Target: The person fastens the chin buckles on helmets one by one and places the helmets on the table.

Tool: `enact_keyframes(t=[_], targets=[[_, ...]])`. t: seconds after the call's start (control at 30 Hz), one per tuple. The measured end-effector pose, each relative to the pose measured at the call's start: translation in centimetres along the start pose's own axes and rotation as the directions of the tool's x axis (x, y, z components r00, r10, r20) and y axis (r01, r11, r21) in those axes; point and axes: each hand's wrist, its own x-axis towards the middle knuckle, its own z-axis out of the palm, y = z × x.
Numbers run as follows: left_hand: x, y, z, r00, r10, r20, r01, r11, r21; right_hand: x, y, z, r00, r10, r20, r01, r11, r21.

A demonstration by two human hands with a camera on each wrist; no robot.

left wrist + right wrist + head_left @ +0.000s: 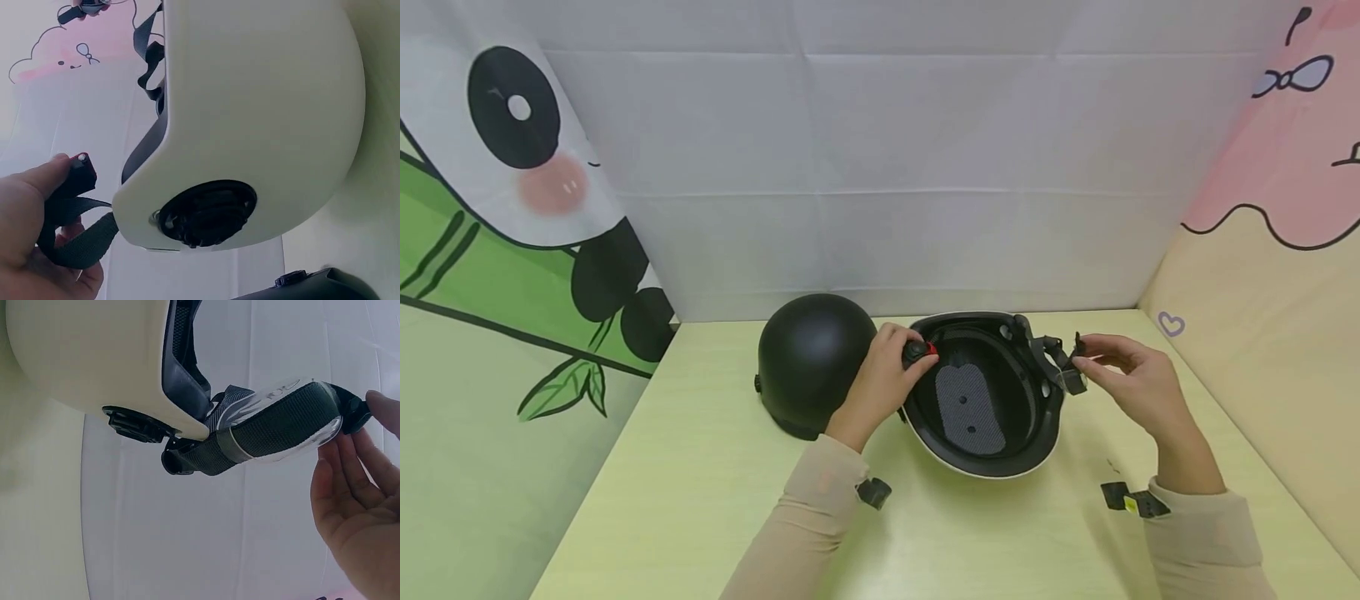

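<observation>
A white helmet (pixel 1011 400) is set upside down on the worktop (pixel 692 483), right of the middle, so its black inside can be seen. A grey pad (pixel 967 408) with dark dots is fixed inside it, and a round black knob (pixel 209 212) is fixed on its outer side. A black buckle (pixel 914 352) with a bit of red is pinched in the grip of the left hand (pixel 876 383), by thumb and fingers, and a dark strap (pixel 84 244) is looped beside them. On the other side, a small black clip (pixel 356 412) is pinched in the grip of the right hand (pixel 1138 383). A wide strap (pixel 281 425), partly wrapped in clear plastic, is held out from the helmet there. Just left of the white helmet, a black helmet (pixel 812 358) is placed dome up. The worktop is coloured pale yellow. Behind it, a white sheet (pixel 917 142) is hung, marked by fold lines. The left wall is covered by a big cartoon face (pixel 445 92) and green leaves (pixel 561 390). On the right wall, a pink shape (pixel 1262 167) and a little purple heart (pixel 1171 324) are drawn.
</observation>
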Motion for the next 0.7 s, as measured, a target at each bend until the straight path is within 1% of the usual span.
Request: enact_keyframes(t=[0.1, 0.2, 0.3, 0.37, 0.47, 0.57, 0.63, 0.7], targets=[[0.2, 0.2, 0.0, 1.0, 0.006, -0.012, -0.007, 0.998, -0.067, 0.1, -0.2, 0.2, 0.999, -0.032, 0.001, 0.032, 0.999, 0.019], [0.3, 0.4, 0.0, 0.998, 0.025, -0.052, -0.031, 0.992, -0.123, 0.1, -0.3, 0.5, 0.997, -0.075, 0.002, 0.075, 0.996, 0.04], [0.5, 0.7, -0.1, 0.994, 0.048, -0.1, -0.062, 0.987, -0.148, 0.3, -0.5, 0.8, 0.994, -0.107, 0.01, 0.106, 0.993, 0.058], [0.5, 1.0, -0.2, 0.992, 0.05, -0.116, -0.069, 0.984, -0.162, 0.4, -0.6, 1.0, 0.993, -0.118, 0.015, 0.117, 0.991, 0.063], [0.5, 1.3, -0.3, 0.993, 0.026, -0.114, -0.047, 0.981, -0.188, 0.5, -0.9, 1.3, 0.991, -0.135, 0.021, 0.134, 0.989, 0.07], [0.4, 1.5, -0.3, 0.996, 0.004, -0.094, -0.025, 0.975, -0.223, 0.7, -1.2, 1.6, 0.989, -0.145, 0.035, 0.142, 0.987, 0.072], [0.3, 1.5, -0.3, 0.997, -0.002, -0.081, -0.018, 0.97, -0.243, 0.8, -1.4, 1.8, 0.99, -0.133, 0.055, 0.13, 0.989, 0.069], [0.3, 1.5, -0.2, 0.998, -0.005, -0.066, -0.013, 0.965, -0.263, 0.9, -1.6, 2.0, 0.991, -0.105, 0.08, 0.1, 0.993, 0.065]])
